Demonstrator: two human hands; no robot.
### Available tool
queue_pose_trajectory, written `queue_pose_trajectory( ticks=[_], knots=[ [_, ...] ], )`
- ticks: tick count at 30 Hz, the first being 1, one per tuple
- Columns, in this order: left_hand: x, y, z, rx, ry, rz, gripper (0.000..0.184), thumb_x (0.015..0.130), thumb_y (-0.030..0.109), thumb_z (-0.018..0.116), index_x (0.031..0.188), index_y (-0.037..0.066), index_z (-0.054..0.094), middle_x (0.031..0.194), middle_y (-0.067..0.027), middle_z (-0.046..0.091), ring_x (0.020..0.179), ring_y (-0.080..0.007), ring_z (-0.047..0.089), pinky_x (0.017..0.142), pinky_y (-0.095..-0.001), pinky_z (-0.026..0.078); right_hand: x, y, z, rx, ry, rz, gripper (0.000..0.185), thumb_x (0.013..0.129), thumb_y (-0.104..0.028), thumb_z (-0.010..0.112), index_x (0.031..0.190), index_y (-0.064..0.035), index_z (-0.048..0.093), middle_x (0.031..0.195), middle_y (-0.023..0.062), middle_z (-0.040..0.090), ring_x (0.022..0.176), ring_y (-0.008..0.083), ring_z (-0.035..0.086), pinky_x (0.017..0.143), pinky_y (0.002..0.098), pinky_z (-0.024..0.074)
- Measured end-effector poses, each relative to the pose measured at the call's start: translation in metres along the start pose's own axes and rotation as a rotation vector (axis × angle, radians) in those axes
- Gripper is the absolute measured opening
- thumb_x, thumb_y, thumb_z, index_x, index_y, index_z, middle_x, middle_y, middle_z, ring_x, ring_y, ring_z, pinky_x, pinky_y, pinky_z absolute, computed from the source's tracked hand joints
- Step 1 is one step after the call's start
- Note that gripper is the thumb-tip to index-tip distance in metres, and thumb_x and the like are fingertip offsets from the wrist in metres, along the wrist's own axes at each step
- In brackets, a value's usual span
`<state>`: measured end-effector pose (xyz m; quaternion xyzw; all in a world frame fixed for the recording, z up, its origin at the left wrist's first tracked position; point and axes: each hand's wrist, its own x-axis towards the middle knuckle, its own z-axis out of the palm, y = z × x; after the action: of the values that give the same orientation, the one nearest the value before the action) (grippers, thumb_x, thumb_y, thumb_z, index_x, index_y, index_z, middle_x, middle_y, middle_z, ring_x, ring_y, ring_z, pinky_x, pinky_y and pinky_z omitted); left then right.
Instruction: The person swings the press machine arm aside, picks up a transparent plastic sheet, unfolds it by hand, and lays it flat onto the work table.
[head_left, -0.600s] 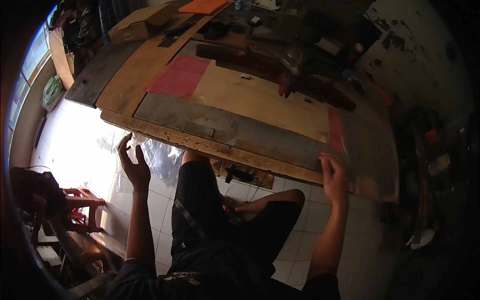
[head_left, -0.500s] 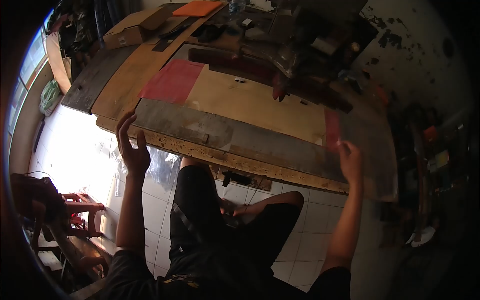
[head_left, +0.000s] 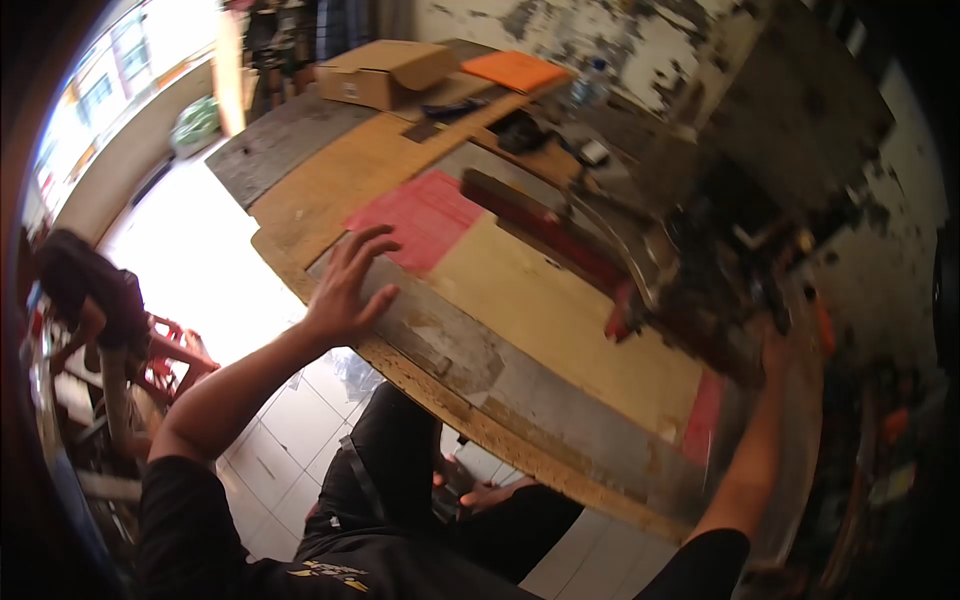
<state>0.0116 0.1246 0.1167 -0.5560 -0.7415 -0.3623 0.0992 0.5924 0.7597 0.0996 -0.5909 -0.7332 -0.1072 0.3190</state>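
My left hand (head_left: 350, 290) is over the front left part of the worktable (head_left: 470, 420), fingers spread, holding nothing, close to the red patch (head_left: 425, 215). A yellowish panel (head_left: 560, 320) lies between this patch and a smaller red patch (head_left: 703, 415) on the right. Across the panel's back edge runs a long dark red bar (head_left: 545, 232), part of a dark machine (head_left: 700, 240). My right hand (head_left: 775, 335) reaches to the machine's right side; its fingers are dark and blurred, so what they touch cannot be made out.
An open cardboard box (head_left: 385, 75) and an orange folder (head_left: 515, 70) lie at the table's back, with a plastic bottle (head_left: 590, 82) beside them. A red stool (head_left: 175, 360) is on the floor at left. A green bag (head_left: 195, 125) sits near the window.
The view has turned and tilted up. My left hand has moved from the front edge to above the tabletop, its fingers spreading. My right hand has reached further back, toward the machine.
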Motion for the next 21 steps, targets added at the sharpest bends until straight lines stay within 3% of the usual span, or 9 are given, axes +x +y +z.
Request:
queue_pose_trajectory(
  ticks=[2,9,13,17,21],
  knots=[
    [-0.001,0.000,-0.002,0.022,0.009,-0.024,0.061,0.098,0.057,0.050,0.136,0.010,0.053,0.150,-0.0178,0.047,0.142,-0.0404,0.041,0.116,-0.0564,0.031,0.018,0.000,0.010,-0.010,0.018,0.090,0.056,0.096,-0.034,0.069,0.137,0.0033,0.056,0.140,0.0252,0.058,0.132,0.0380,0.055,0.112,0.0459,0.0418],
    [0.002,0.007,-0.003,-0.015,-0.061,-0.056,0.053,0.097,0.046,0.054,0.136,0.011,0.052,0.151,-0.0173,0.046,0.144,-0.0396,0.039,0.117,-0.0558,0.030,0.042,-0.014,0.025,0.018,0.039,0.241,0.059,0.095,-0.033,0.071,0.139,0.0020,0.054,0.141,0.0245,0.057,0.133,0.0377,0.054,0.113,0.0460,0.0417],
    [0.003,0.008,-0.002,-0.002,-0.057,-0.054,0.050,0.095,0.039,0.056,0.136,0.011,0.052,0.151,-0.0172,0.045,0.144,-0.0394,0.039,0.117,-0.0551,0.031,0.040,-0.010,0.022,0.034,0.032,0.261,0.060,0.094,-0.033,0.072,0.140,0.0012,0.053,0.142,0.0241,0.056,0.133,0.0375,0.054,0.113,0.0460,0.0415],
    [0.000,0.006,-0.003,-0.004,-0.049,-0.066,0.050,0.096,0.041,0.054,0.137,0.010,0.053,0.151,-0.0172,0.046,0.143,-0.0390,0.041,0.116,-0.0549,0.032,0.042,-0.002,0.027,0.035,0.032,0.234,0.062,0.093,-0.033,0.073,0.141,0.0005,0.052,0.142,0.0237,0.056,0.134,0.0373,0.053,0.113,0.0461,0.0414],
    [0.001,0.004,-0.002,-0.015,0.006,-0.077,0.044,0.095,0.035,0.059,0.131,0.010,0.056,0.143,-0.0155,0.052,0.138,-0.0380,0.047,0.115,-0.0508,0.035,0.044,0.008,0.028,0.042,0.040,0.195,0.064,0.092,-0.033,0.074,0.142,-0.0003,0.051,0.143,0.0232,0.055,0.134,0.0372,0.053,0.113,0.0461,0.0413]
  ],
)
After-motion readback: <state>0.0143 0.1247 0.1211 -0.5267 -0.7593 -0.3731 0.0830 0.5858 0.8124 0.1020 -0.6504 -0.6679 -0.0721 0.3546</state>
